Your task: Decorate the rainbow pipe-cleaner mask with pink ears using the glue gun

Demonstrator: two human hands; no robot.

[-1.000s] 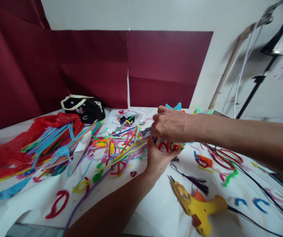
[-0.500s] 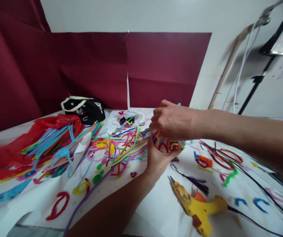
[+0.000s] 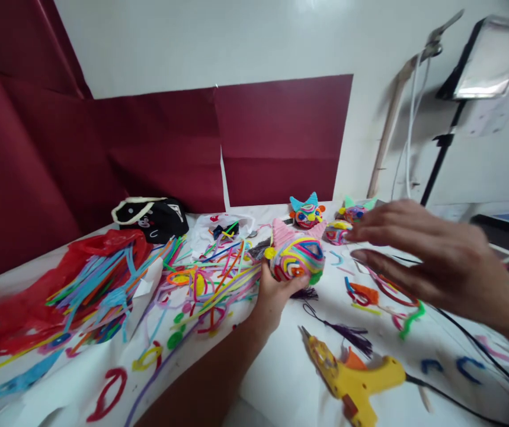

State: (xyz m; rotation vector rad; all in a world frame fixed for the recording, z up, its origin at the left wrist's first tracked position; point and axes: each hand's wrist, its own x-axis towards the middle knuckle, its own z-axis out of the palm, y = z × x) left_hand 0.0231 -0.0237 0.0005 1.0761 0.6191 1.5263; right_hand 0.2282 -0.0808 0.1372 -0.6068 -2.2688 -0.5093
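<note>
My left hand [image 3: 276, 296] grips a round, multicoloured pipe-cleaner head [image 3: 301, 255] with pink pointed ears, a yellow disc at its left side and a dark tassel under it. Off to the right, my right hand [image 3: 423, 255] is in the air, its fingers stretched out and slightly blurred, holding nothing. It covers part of the scissors [image 3: 396, 290]. A yellow glue gun [image 3: 352, 373] lies in front, its nozzle pointing to the back left. Between glue gun and head is a dark purple tassel [image 3: 352, 337].
Behind stand a similar head with blue ears [image 3: 308, 210] and one with green ears [image 3: 355, 210]. Loose pipe cleaners [image 3: 218, 284] and a red plastic bag [image 3: 116, 243] fill the left side. A black pouch [image 3: 160, 219] sits behind them. Cords run along the right.
My right hand has left the head and moved right, opening its fingers. The head's pink ears and the heads behind now show. My left hand still holds on.
</note>
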